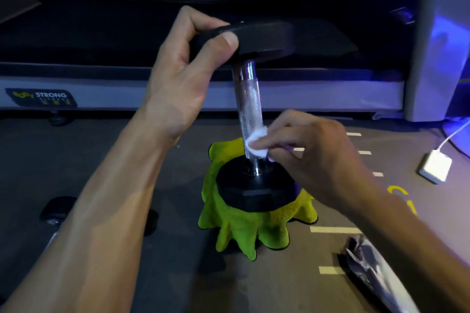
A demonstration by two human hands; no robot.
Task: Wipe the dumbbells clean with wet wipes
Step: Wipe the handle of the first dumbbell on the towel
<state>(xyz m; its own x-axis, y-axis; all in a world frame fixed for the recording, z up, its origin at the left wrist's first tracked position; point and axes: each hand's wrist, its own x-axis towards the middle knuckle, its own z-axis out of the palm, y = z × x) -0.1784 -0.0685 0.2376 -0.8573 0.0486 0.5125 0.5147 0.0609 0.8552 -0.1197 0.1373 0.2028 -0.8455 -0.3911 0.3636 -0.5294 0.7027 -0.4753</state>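
Observation:
A black dumbbell (250,107) with a knurled chrome handle stands on end on a yellow-green cloth (244,231) on the gym floor. My left hand (183,71) grips the rim of its upper black head and holds it upright. My right hand (312,157) pinches a small white wet wipe (256,142) and presses it against the lower part of the chrome handle, just above the bottom head (254,190).
A treadmill (127,91) with a grey side rail runs across the back. Another dumbbell (54,213) lies at the left, partly behind my forearm. A wipes packet (373,269) lies at the lower right, and a white power adapter (436,169) with its cable at the right.

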